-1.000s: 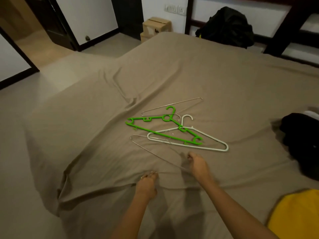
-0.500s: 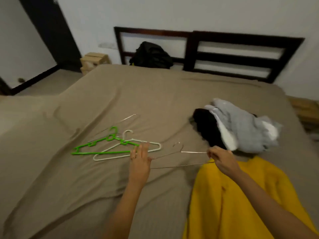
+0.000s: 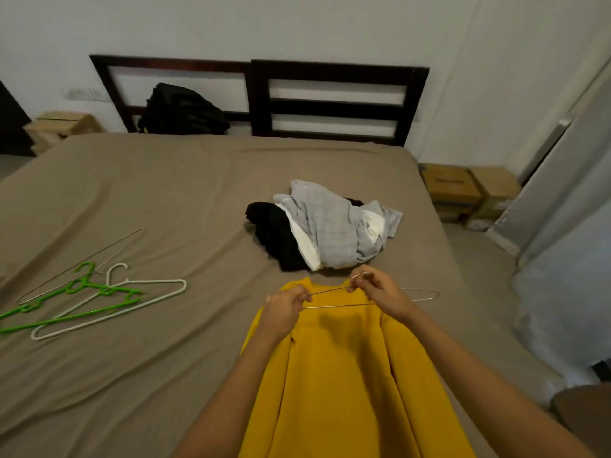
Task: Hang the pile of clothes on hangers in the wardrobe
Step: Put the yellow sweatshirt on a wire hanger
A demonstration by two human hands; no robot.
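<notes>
1. The left hand (image 3: 284, 309) has its fingers curled on the left tip of a wire hanger (image 3: 340, 305), pinching it; the right hand (image 3: 380, 290) pinches the same hanger at its neck, just under the hook
2. The hanger is held just over the top edge of the yellow garment (image 3: 337, 375), which lies spread on the bed (image 3: 165, 193) with its top end pointing away from the person and its length running back toward them
3. The hanger's long axis runs left to right, square across the garment's length and about level with its top edge; its free right shoulder sticks out past the right hand, beyond the cloth
4. The step in hand looks like fitting the hanger into the garment; the left hand is nearer the cloth's edge, so it seems better placed to let go and open the top, while the right keeps the hook
5. The pile of clothes (image 3: 330, 233), grey over black, lies just beyond the hands; a green hanger (image 3: 76, 289) and a white hanger (image 3: 132, 292) lie well apart to the left
6. I cannot pick out a wardrobe here, so the task seems to be at an early stage
</notes>
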